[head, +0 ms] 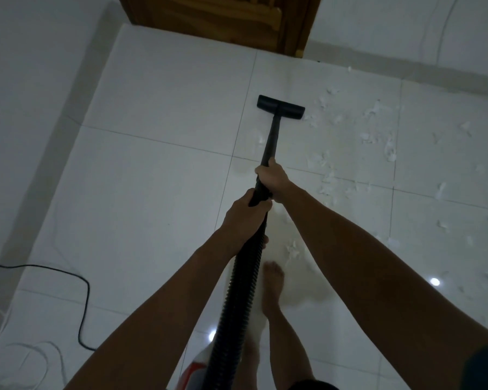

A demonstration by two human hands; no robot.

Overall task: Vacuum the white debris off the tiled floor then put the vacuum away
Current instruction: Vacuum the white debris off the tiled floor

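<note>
Hands clenched on rigid black wand (271,136), right hand (273,180) forward, left hand (247,218) at springy hose (234,305) joint; featherlight white debris (378,136) toward two o'clock of nozzle (281,106).

floor (158,175): glossy pale tiles, smooth, mirroring lamp glints
vacuum head (280,106): matt black plastic
wand (271,139): smooth black plastic
hose (237,305): ribbed black plastic
door (217,21): brown wood
debris (375,136): white, papery scraps

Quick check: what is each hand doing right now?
Left hand: closed around the vacuum wand where it meets the hose.
Right hand: closed around the wand, further down toward the floor head.
</note>
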